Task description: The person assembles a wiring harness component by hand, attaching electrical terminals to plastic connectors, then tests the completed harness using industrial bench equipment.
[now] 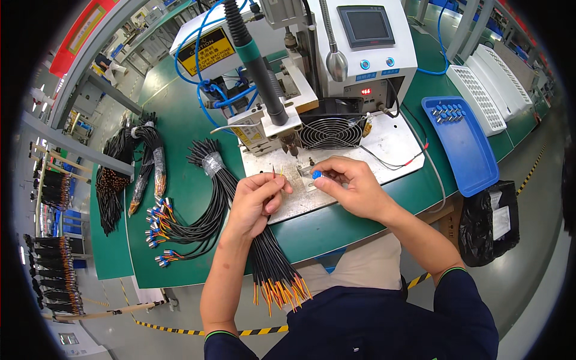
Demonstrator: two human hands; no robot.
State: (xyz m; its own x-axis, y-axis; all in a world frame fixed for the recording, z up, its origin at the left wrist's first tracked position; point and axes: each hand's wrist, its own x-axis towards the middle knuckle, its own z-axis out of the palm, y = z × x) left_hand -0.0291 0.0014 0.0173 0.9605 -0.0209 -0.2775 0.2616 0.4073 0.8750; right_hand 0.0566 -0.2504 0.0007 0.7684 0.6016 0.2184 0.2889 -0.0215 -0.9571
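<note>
My left hand (258, 201) is closed in a pinch on a thin black cable, whose stripped end shows fine coloured wires (281, 171) past my fingertips. My right hand (357, 189) has thumb and fingers closed on a small blue connector (317, 174) above the machine's white base plate (294, 201). Just beyond my hands stands a soldering machine's tip (292, 148), pointing down. Below my left wrist hangs a bunch of black cables with orange and yellow wire ends (279, 291). Left of that hand lies a taped black cable bundle (213, 163), with blue-and-silver connectors (158, 223) on several ends.
A cooling fan (332, 133) sits behind the plate, with a control box (367, 57) beyond. On the green table (414, 144), a blue tray (465, 153) holds several connectors near white perforated trays (477, 99). More cable bundles (117, 180) lie far left. A black bag (474, 231) stands right.
</note>
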